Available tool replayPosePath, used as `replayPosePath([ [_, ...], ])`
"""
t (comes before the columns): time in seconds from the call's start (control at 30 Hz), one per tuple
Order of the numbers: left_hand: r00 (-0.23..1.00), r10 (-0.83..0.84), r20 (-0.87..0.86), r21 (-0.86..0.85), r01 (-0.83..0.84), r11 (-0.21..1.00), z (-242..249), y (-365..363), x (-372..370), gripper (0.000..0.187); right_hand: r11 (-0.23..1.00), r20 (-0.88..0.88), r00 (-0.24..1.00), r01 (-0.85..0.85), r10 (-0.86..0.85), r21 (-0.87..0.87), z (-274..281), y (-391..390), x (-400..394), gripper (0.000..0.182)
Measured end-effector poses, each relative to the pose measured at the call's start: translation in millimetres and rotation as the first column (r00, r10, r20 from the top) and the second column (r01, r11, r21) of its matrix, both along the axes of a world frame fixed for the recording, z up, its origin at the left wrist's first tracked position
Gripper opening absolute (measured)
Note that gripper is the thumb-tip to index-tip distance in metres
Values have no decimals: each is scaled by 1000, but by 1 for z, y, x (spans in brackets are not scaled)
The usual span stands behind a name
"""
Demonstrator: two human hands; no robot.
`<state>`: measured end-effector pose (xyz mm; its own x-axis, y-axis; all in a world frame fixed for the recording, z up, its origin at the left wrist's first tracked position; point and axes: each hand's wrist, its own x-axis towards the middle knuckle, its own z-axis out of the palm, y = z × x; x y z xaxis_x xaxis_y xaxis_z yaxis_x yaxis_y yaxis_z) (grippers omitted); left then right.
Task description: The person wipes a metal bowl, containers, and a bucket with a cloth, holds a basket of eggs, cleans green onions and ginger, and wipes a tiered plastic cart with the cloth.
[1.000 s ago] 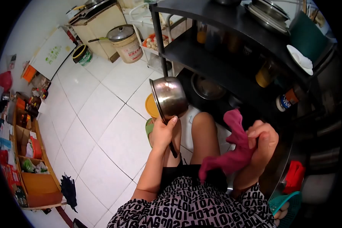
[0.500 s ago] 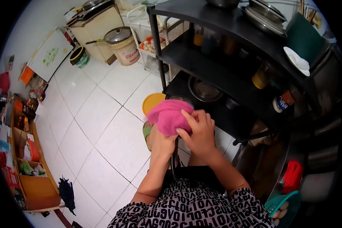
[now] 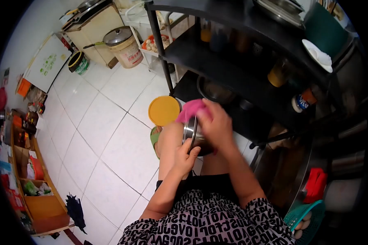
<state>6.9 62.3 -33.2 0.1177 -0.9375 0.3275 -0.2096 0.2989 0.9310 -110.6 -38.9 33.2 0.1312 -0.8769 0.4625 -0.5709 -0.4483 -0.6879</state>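
Note:
A round stainless steel pot (image 3: 200,141) is tilted on its side above my knees, its shiny rim facing left. My left hand (image 3: 186,158) grips its near edge, thumb on the outside. My right hand (image 3: 217,124) presses a pink cloth (image 3: 192,108) against the far part of the pot; its fingers are slightly blurred. The cloth partly hides the rim, and the right hand covers some of the pot's side. On the floor just beyond lies a round yellow lid (image 3: 164,111), near my green slipper (image 3: 154,136).
A black shelf rack (image 3: 229,67) stands close ahead, holding pans, jars and a metal basin (image 3: 216,90). At lower right is a teal basket (image 3: 304,220) with eggs. A lidded bucket (image 3: 126,53) stands at the back, and a wooden shelf unit (image 3: 45,202) on the left.
The cloth has moved up and away from me, exposing the pot, which is turned so its rim and side show. My right hand has moved up with the cloth.

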Motion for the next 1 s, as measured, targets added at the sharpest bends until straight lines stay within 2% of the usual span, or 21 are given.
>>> replayPosePath([
  [0.03, 1000, -5, 3, 14, 5, 1000, 3, 6, 0, 25, 823, 271, 963, -162, 10, 544, 13, -17, -12, 33],
  [0.1, 999, 45, -6, 44, -45, 998, 9, 9, 0, 25, 620, 354, 919, -380, 173, 686, 2, -46, -26, 32],
  [0.13, 994, 97, -42, -8, -97, 995, 19, 7, -5, 22, 846, 233, 952, -285, 197, 451, 0, -37, -18, 30],
  [0.17, 995, 91, -42, -7, -91, 996, 20, 3, -7, 22, 969, 108, 979, -190, 174, 159, -4, -22, -9, 27],
  [0.23, 985, 168, -34, -50, -169, 984, 20, 1, -3, 20, 987, -2, 994, -109, 110, -122, 2, 6, 4, 29],
  [0.3, 988, 155, 11, 60, -155, 986, -19, 3, 5, 37, 952, -189, 982, -46, -12, -302, 3, 62, 27, 34],
  [0.37, 973, 219, -77, 62, -214, 975, -15, -1, 5, 33, 954, -267, 959, -167, 99, -249, 12, 92, 32, 35],
  [0.43, 963, 243, -119, 70, -236, 969, -5, -2, 9, 32, 970, -266, 957, -168, 118, -174, 19, 70, 23, 37],
  [0.5, 990, 134, 50, 77, -137, 988, 14, 7, 11, 29, 989, -321, 936, -140, 144, 36, 12, 36, 11, 36],
  [0.53, 991, 106, 84, 30, -109, 994, 23, 8, 9, 31, 994, -101, 990, -106, 102, -36, 9, 14, 8, 33],
  [0.57, 992, 92, 82, 20, -94, 995, 26, 7, 6, 31, 943, 83, 974, -227, 212, 242, 20, -14, -5, 37],
  [0.6, 991, 110, 74, -57, -106, 993, 26, 11, 6, 28, 872, 86, 953, -302, 292, 386, 22, -34, -12, 43],
  [0.63, 991, 122, 63, -139, -112, 984, 28, 12, 5, 24, 706, 366, 879, -467, 305, 533, 18, -52, -13, 43],
  [0.7, 984, 166, 67, -155, -155, 976, 31, 10, 2, 26, 864, 140, 928, -373, 345, 339, 14, -48, -9, 44],
  [0.77, 974, 222, 32, -121, -217, 969, 25, 13, 6, 26, 967, 45, 975, -220, 216, 132, 23, -18, 2, 28],
  [0.83, 969, 238, 59, -126, -229, 965, 9, 13, 16, 24, 982, 29, 995, -89, 95, -167, 7, 15, 16, 25],
  [0.87, 958, 254, 134, -28, -252, 967, -10, 15, 23, 20, 967, -53, 995, -93, 82, -239, 0, 38, 25, 32],
  [0.9, 935, 338, 103, -108, -327, 939, -22, 5, 25, 18, 945, -137, 989, -102, 62, -311, -6, 63, 35, 41],
  [0.93, 905, 421, 69, -185, -403, 896, -35, -5, 27, 16, 954, -283, 957, -134, 55, -268, -6, 88, 44, 54],
  [0.97, 866, 499, 32, -257, -475, 842, -47, -14, 29, 15, 947, -268, 953, -209, 142, -242, -4, 93, 43, 54],
  [1.0, 929, 367, 50, -185, -352, 918, -24, -8, 30, 16, 959, -257, 962, -154, 91, -238, -4, 82, 42, 53],
])
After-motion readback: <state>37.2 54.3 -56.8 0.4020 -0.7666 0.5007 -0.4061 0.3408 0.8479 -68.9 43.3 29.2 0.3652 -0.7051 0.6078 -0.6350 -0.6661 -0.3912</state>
